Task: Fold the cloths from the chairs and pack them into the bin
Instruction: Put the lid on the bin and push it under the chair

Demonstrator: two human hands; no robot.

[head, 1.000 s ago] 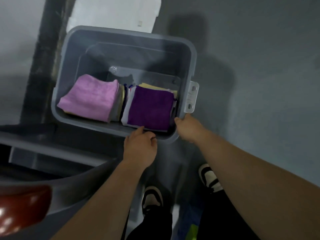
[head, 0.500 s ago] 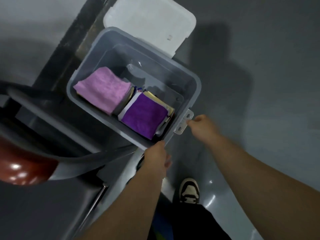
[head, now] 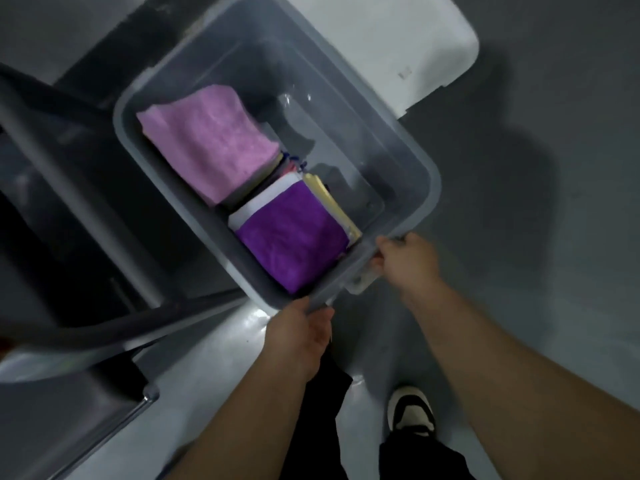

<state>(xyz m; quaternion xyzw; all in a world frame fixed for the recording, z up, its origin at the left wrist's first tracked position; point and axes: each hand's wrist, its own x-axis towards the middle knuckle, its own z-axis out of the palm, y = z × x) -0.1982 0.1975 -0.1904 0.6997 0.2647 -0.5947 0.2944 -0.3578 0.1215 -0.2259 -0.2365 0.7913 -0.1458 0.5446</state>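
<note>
Two sets of fingers [head: 379,263] curl tight on the near rim of the bin [head: 429,174]: the left hand [head: 301,332] at the near corner, the right hand [head: 405,261] by the clip [head: 360,284]. A moment ago the right hand only touched the clip. Now it grips, and the bin has turned. The pink cloth [head: 211,140] and purple cloth [head: 294,244] lie folded inside, so packing looks about done. Both arms reach out straight.

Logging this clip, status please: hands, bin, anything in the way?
Left hand and right hand both grip bin rim. Pink cloth, purple cloth folded inside, topping two stacks. Lid off, beyond bin.
</note>
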